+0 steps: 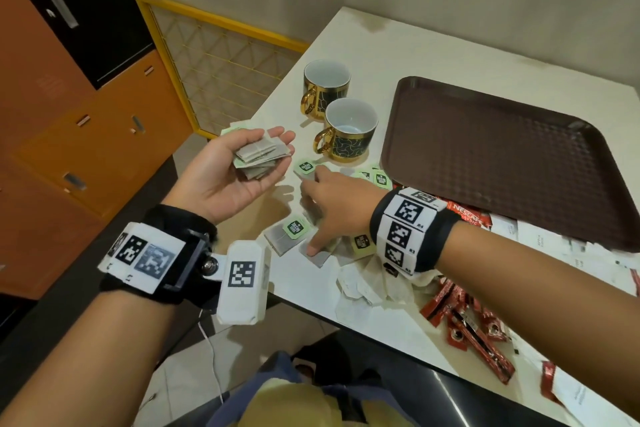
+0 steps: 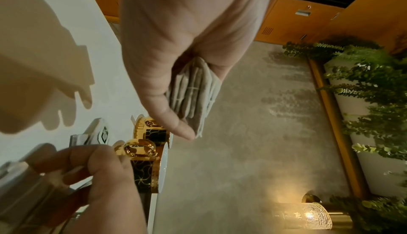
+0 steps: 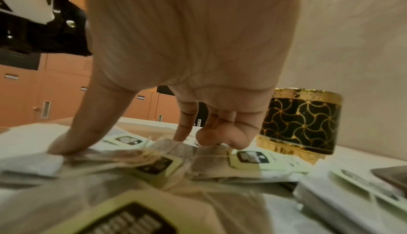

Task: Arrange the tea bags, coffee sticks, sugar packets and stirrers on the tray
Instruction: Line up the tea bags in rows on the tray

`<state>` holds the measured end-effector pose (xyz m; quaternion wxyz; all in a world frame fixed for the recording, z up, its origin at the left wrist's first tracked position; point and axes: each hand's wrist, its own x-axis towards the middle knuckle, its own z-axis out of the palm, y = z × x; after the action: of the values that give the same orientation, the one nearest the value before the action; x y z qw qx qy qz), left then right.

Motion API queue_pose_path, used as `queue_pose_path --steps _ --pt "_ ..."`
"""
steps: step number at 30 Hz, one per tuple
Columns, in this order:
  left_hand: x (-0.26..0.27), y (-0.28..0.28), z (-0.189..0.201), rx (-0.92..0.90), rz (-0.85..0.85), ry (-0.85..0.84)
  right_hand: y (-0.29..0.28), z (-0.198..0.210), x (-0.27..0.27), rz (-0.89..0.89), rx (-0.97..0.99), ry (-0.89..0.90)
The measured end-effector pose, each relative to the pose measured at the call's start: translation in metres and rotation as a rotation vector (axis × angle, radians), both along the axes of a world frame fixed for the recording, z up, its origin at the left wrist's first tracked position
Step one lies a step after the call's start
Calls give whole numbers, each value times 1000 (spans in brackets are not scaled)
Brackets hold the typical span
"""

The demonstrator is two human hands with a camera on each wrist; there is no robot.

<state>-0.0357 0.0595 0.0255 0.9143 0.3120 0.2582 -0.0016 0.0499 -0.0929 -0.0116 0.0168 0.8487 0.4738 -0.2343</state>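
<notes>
The head view takes in the whole white table [image 1: 408,55]: a brown tray [image 1: 502,156] lies bare toward the far right corner, two black-and-gold cups [image 1: 349,130] stand just left of it, and loose tea bags [image 1: 294,230] with green tags are scattered along the left edge. Red coffee sticks [image 1: 474,333] and white sugar packets [image 1: 568,246] lie by the near edge, below the tray.

The left hand [image 1: 225,173] is raised palm up beyond the table's left edge, its fingers loosely cupped around a small stack of tea bags [image 1: 259,158]. The left wrist view shows what the head view does not: the stack [image 2: 193,95] seen edge-on, several grey bags fanned between thumb and fingers, with a planter of greenery [image 2: 370,88] and a lit lamp [image 2: 301,217] on the floor behind.

The right hand [image 1: 332,208] reaches palm down over the scattered bags, thumb spread wide and pressing one bag flat. The right wrist view, blurred close up, shows the underside: the thumb tip planted on a bag at the left, the index finger straight down onto another, the remaining fingers curled under against the bags, with one cup [image 3: 301,121] just right of them. Whether those curled fingers pinch a bag cannot be told.
</notes>
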Motion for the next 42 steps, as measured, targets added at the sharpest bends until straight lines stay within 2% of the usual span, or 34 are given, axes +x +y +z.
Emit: queue_pose_path --steps 3,7,11,14,18,22,26,31,37,42 --pt "1 -3 -4 8 -41 39 -4 0 4 14 35 32" --pt "4 -6 -6 11 -54 57 -14 3 9 -7 35 181" --pt "7 -3 -6 10 -43 68 -21 3 11 53 -70 94" --pt "6 -1 -7 35 -46 92 -26 9 18 -9 1 72" --pt "3 0 -6 44 -28 90 -27 32 23 -75 116 208" --pt "6 -3 6 52 -12 33 4 26 -5 128 93 289" --pt "9 -13 17 75 -56 -4 26 2 -24 234 -1 166" --pt "9 -16 18 113 7 -21 10 0 -15 83 -2 181" --pt "0 -13 15 69 77 2 -28 41 28 -150 227 241" --pt "2 -24 15 81 69 19 -33 32 56 -225 61 60"
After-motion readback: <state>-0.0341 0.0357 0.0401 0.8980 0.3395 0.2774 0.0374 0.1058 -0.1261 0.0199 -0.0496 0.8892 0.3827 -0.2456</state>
